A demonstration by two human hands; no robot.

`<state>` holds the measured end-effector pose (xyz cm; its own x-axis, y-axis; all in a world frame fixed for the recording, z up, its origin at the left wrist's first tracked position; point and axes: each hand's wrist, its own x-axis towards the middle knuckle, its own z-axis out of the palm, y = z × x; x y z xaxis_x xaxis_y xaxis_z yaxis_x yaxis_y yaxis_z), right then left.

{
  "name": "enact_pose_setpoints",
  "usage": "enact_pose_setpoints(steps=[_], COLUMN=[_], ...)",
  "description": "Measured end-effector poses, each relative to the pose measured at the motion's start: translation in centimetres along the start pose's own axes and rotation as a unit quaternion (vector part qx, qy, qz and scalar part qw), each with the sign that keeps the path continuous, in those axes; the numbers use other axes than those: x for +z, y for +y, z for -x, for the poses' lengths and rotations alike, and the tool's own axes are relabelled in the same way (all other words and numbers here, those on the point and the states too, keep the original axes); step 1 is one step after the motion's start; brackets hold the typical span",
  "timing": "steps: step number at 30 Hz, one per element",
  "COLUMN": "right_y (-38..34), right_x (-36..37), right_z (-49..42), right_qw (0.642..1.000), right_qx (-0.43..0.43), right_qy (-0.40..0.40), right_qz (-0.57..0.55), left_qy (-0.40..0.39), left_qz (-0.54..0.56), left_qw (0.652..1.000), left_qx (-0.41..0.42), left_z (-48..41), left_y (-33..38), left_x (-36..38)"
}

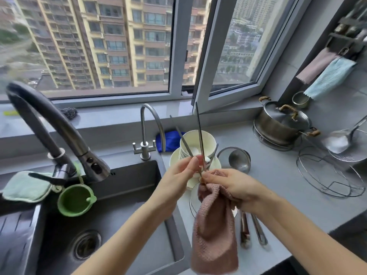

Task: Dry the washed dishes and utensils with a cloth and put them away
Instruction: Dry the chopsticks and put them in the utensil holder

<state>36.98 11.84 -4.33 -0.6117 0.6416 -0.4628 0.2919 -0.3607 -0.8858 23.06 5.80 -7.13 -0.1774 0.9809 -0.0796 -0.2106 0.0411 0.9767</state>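
Here we are in a home kitchen, high in a flat: a dark sink (119, 195) with two taps (151, 132), stacked bowls (196, 143) and a lidded pot (282, 124) on the grey tabletop (288, 175), tower blocks (111, 40) outside the window (178, 56).

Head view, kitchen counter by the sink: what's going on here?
A person is drying metal chopsticks at the counter. The left hand pinches them partway up, tips pointing toward the window, while the right hand grips their lower ends through a pink cloth that hangs below. Behind the hands, stacked white bowls sit on a plate, with a metal ladle beside them. More utensils lie on the counter under the right forearm, not yet put away.
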Motion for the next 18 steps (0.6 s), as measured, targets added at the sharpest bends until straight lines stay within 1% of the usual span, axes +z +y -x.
enact_pose_setpoints(steps=[3,6,10,12,14,16,18], right_y=[0.5,1.0,1.9,2.6,3.1,3.0,2.7], right_x=[3.3,5.9,8.2,8.8,8.7,8.0,6.8], right_z=[-1.3,-2.0,-2.7,-2.7,-2.4,-2.0,-1.5], right_qw=[0.999,0.996,0.997,0.998,0.998,0.994,0.979], right_qx=[0.032,0.043,0.058,0.057,0.036,0.005,-0.027], right_qy=[-0.017,-0.047,-0.032,-0.024,0.009,0.085,0.158], right_qz=[-0.032,-0.061,-0.029,-0.022,-0.043,-0.061,-0.126], left_qy=[0.017,0.024,0.007,0.026,0.066,0.114,0.139], left_qz=[0.032,0.031,0.049,0.032,-0.005,-0.030,-0.051], left_qw=[0.999,0.999,0.999,0.999,0.997,0.992,0.987], left_qx=[0.008,-0.005,-0.021,-0.026,-0.031,-0.042,-0.059], left_z=[0.9,1.7,3.0,3.4,3.5,3.5,3.6], left_y=[0.2,0.1,0.3,0.4,0.6,0.8,1.0], left_x=[-2.3,-4.7,-6.8,-7.2,-7.4,-7.8,-8.6])
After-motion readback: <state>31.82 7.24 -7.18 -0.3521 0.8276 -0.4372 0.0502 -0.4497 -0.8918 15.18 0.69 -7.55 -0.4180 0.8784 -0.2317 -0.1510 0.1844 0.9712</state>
